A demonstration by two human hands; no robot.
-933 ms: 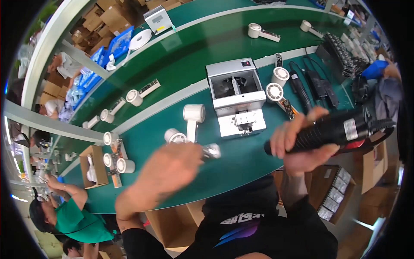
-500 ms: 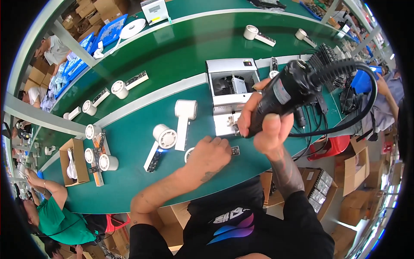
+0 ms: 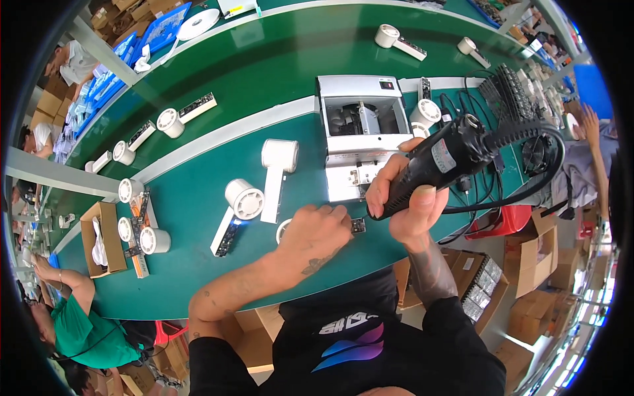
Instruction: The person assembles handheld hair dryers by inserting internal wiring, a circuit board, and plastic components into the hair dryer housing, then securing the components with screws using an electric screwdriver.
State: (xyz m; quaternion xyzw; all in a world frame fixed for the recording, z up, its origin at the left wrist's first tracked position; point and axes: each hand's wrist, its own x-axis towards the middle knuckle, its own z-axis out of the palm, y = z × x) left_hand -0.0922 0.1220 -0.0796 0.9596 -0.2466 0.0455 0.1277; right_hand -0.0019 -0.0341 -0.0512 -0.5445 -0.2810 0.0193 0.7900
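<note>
My right hand [image 3: 417,210] is wrapped around a thick black electric screwdriver [image 3: 429,162], its cable arching off to the right. The screwdriver slants down to the left, its tip close to the circuit board end [image 3: 358,226] of a white handheld fan. My left hand [image 3: 316,231] is closed over that fan, pressing it to the green table [image 3: 317,277] and covering most of it. The rim of its round head [image 3: 282,231] peeks out at the left. Just beyond the hands stands a silver screw feeder [image 3: 362,83] with an open top. Whether the tip touches the board, I cannot tell.
Two more white fans [image 3: 280,156] [image 3: 244,199] lie left of the feeder. Several fans rest on the green conveyor [image 3: 264,79]. Far left are a stacked fan group [image 3: 154,241] and a cardboard box [image 3: 122,261]. Black cables [image 3: 489,198] tangle at the right. Co-workers sit at both sides.
The screwdriver has come from the front of the screw feeder toward me, its tip now nearer the board. My left hand stays on the fan. The whole view has shifted slightly.
</note>
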